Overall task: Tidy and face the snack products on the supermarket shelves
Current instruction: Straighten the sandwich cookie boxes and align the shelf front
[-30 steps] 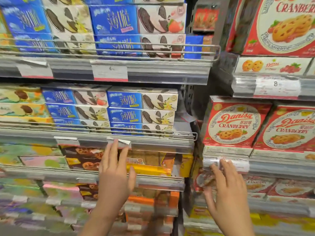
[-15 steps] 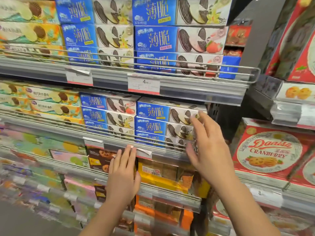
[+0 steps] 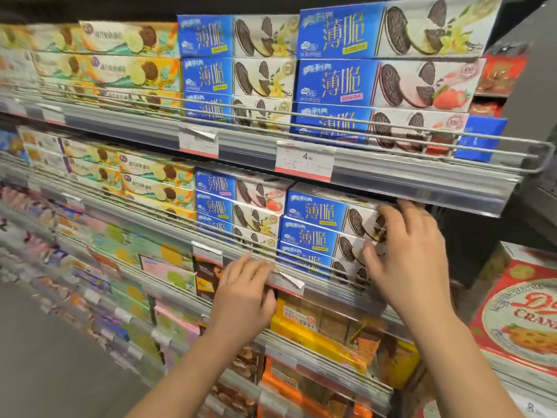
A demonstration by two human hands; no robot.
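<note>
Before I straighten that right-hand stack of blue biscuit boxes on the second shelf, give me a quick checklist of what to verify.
1. Right hand on the stack: ok, fingers curl onto the right ends of the top two blue boxes.
2. Left hand braced: ok, fingers rest on the shelf edge rail below the stack.
3. Stack squared to the front: not ok, it sits angled against the neighbouring stack.
4. Fronts facing out: ok, printed faces show.
5. Wire guard clear of boxes: cannot tell, motion blur.
6. Space behind the stack: cannot tell, hidden.
</note>
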